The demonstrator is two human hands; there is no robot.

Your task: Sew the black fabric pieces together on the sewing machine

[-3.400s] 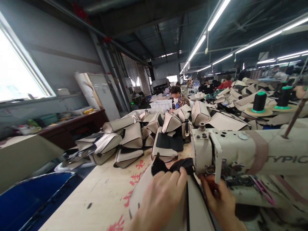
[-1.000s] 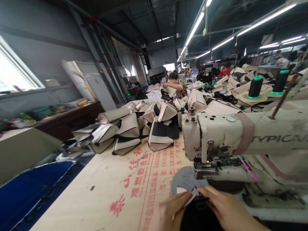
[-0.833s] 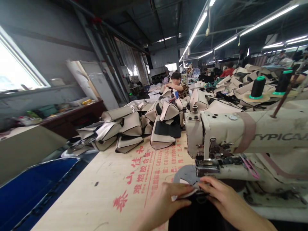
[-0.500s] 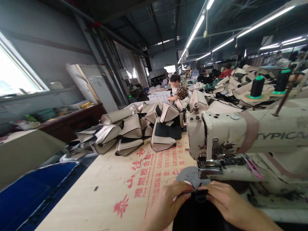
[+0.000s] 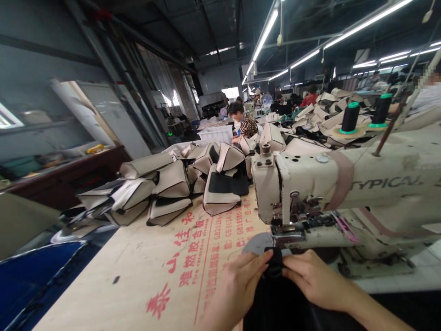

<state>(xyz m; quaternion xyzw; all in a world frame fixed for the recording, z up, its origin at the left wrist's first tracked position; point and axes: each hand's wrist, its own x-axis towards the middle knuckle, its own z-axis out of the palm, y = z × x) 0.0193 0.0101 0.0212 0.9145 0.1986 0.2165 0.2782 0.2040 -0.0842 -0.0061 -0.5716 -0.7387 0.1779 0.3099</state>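
My left hand (image 5: 237,287) and my right hand (image 5: 312,278) pinch the top edge of a black fabric piece (image 5: 275,294) between them, just in front of the presser foot of a cream sewing machine (image 5: 344,188). The fabric hangs down toward me at the bottom of the view. A round grey plate (image 5: 255,242) lies on the table under the machine's head, right behind my fingers.
The plywood table (image 5: 165,266) carries red printed characters. A heap of beige and black sewn pieces (image 5: 179,179) lies at its far end. Two black thread cones (image 5: 349,118) stand behind the machine. A blue surface (image 5: 31,276) is at lower left. Other people work farther back.
The large beige piece under the machine 3.4 s ago is gone. My hands now hold black fabric, raised slightly toward the presser foot, and my view has shifted right.
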